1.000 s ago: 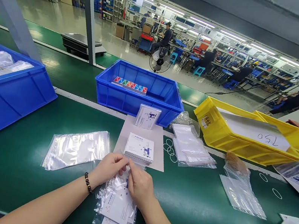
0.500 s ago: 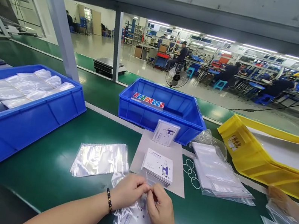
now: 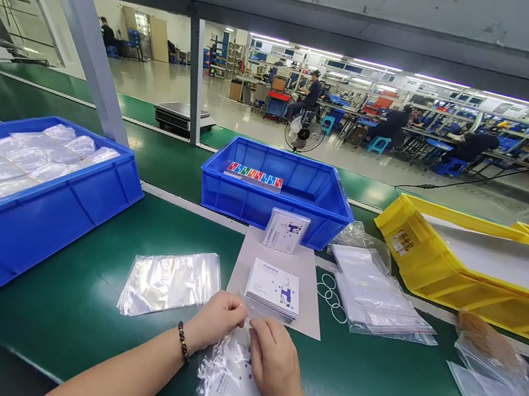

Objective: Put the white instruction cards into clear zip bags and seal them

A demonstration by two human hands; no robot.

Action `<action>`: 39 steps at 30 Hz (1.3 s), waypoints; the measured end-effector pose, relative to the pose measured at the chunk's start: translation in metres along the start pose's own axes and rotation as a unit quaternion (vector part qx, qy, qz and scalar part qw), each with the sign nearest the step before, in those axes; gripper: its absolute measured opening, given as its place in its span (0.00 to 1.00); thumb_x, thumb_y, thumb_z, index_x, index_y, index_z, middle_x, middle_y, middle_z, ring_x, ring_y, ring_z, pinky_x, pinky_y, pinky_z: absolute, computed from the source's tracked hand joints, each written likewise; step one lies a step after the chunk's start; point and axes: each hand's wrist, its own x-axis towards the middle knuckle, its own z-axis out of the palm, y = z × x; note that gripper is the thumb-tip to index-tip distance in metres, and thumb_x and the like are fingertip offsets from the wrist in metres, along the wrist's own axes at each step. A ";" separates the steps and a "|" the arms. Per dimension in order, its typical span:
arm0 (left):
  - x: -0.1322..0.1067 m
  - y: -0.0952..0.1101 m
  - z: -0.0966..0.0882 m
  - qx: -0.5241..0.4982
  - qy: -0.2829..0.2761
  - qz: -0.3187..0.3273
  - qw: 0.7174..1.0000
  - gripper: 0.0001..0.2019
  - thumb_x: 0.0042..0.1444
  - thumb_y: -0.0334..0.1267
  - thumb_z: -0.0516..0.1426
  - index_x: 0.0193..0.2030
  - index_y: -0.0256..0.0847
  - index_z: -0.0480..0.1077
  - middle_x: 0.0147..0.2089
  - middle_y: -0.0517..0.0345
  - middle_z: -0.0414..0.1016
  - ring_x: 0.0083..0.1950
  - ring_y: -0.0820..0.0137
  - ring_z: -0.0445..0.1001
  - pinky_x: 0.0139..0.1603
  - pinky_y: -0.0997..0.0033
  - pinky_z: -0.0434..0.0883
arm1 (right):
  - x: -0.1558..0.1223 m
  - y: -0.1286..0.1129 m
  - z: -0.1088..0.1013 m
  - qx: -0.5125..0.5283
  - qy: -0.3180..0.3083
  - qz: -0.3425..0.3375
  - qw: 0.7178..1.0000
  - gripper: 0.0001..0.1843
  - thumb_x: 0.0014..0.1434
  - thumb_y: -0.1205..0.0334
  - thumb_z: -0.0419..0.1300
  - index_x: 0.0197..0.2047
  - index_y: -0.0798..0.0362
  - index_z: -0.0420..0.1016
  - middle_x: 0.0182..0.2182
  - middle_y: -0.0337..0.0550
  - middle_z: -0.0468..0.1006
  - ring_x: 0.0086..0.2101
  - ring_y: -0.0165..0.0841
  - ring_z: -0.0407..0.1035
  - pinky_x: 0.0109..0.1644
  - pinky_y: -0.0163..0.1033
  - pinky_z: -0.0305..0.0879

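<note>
My left hand [image 3: 218, 320] is closed, its thumb and forefinger pinching the top edge of a clear plastic bag [image 3: 212, 366]. At the same edge, my right hand [image 3: 275, 362] has its fingers closed on the bag, a small gap from the left. Inside the bag lies a white printed booklet [image 3: 235, 389], with further bagged booklets overlapping beneath it. Just beyond my fingertips sits a stack of white booklets [image 3: 275, 286] on a grey card sheet [image 3: 310, 317]. Flat empty clear bags [image 3: 172, 282] are piled to the left of it.
A blue bin [image 3: 276, 207] stands behind an upright booklet pack [image 3: 286, 231]. Another blue bin [image 3: 67, 192] at left holds wrapped packs. White rings [image 3: 331, 298], stacked plastic bags [image 3: 380, 295] and a yellow bin [image 3: 463, 285] are on the right. A metal beam [image 3: 296, 10] crosses overhead.
My fingertips, which were together at the bag's top edge, are now slightly apart. The whole view has shifted a little, so things appear farther left.
</note>
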 end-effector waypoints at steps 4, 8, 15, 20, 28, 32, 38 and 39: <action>-0.009 0.005 -0.009 0.110 0.051 0.220 0.968 0.09 0.53 0.39 0.48 0.30 0.37 0.66 0.32 0.54 0.69 0.38 0.66 0.65 0.40 0.67 0.63 | 0.001 0.004 -0.007 0.116 -0.031 0.049 0.992 0.12 0.59 0.69 0.46 0.36 0.54 0.70 0.22 0.42 0.70 0.23 0.30 0.65 0.26 0.34 0.61; -0.013 0.010 -0.020 0.254 -0.047 0.312 0.914 0.06 0.51 0.30 0.50 0.34 0.40 0.67 0.32 0.56 0.68 0.42 0.66 0.64 0.48 0.64 0.61 | 0.005 0.008 -0.019 0.223 -0.132 0.118 0.959 0.11 0.57 0.68 0.47 0.31 0.54 0.70 0.19 0.38 0.69 0.21 0.28 0.63 0.25 0.32 0.59; -0.008 0.009 -0.035 0.269 -0.084 0.165 0.945 0.08 0.50 0.36 0.51 0.22 0.38 0.60 0.25 0.60 0.63 0.29 0.71 0.62 0.32 0.73 0.60 | 0.003 0.022 -0.026 0.179 -0.064 0.167 0.967 0.10 0.53 0.59 0.55 0.28 0.55 0.73 0.36 0.49 0.71 0.38 0.37 0.67 0.41 0.41 0.64; -0.006 0.008 -0.034 0.190 -0.122 0.132 0.965 0.08 0.50 0.37 0.49 0.23 0.38 0.61 0.25 0.62 0.62 0.27 0.73 0.61 0.29 0.74 0.58 | -0.004 0.045 -0.014 0.167 -0.015 0.346 0.923 0.21 0.52 0.53 0.57 0.49 0.49 0.72 0.58 0.51 0.57 0.58 0.48 0.50 0.58 0.57 0.50; -0.004 0.005 -0.026 0.171 -0.149 0.114 0.967 0.07 0.50 0.37 0.51 0.26 0.38 0.67 0.28 0.60 0.66 0.30 0.72 0.63 0.32 0.74 0.61 | -0.004 0.053 -0.017 0.305 0.163 0.437 0.830 0.24 0.51 0.52 0.59 0.51 0.52 0.70 0.55 0.47 0.65 0.56 0.42 0.56 0.60 0.51 0.51; -0.004 0.003 -0.021 0.155 -0.168 0.107 0.968 0.08 0.52 0.38 0.51 0.28 0.39 0.68 0.33 0.58 0.68 0.35 0.70 0.66 0.38 0.72 0.64 | 0.001 0.045 -0.022 0.366 0.240 0.445 0.781 0.21 0.48 0.53 0.61 0.44 0.56 0.74 0.42 0.48 0.76 0.40 0.38 0.71 0.46 0.48 0.68; -0.002 0.001 -0.022 0.085 -0.145 0.102 0.980 0.08 0.50 0.39 0.53 0.27 0.38 0.70 0.35 0.56 0.70 0.40 0.66 0.68 0.40 0.70 0.66 | 0.006 0.037 -0.027 0.427 0.159 0.426 0.781 0.17 0.45 0.58 0.64 0.39 0.55 0.74 0.27 0.42 0.77 0.23 0.29 0.68 0.26 0.36 0.68; -0.001 0.001 -0.022 0.075 -0.140 0.104 0.982 0.09 0.50 0.40 0.54 0.26 0.38 0.70 0.34 0.56 0.70 0.39 0.66 0.68 0.39 0.71 0.66 | 0.007 0.037 -0.028 0.430 0.142 0.417 0.788 0.15 0.45 0.58 0.63 0.38 0.55 0.74 0.25 0.40 0.76 0.22 0.28 0.67 0.25 0.35 0.67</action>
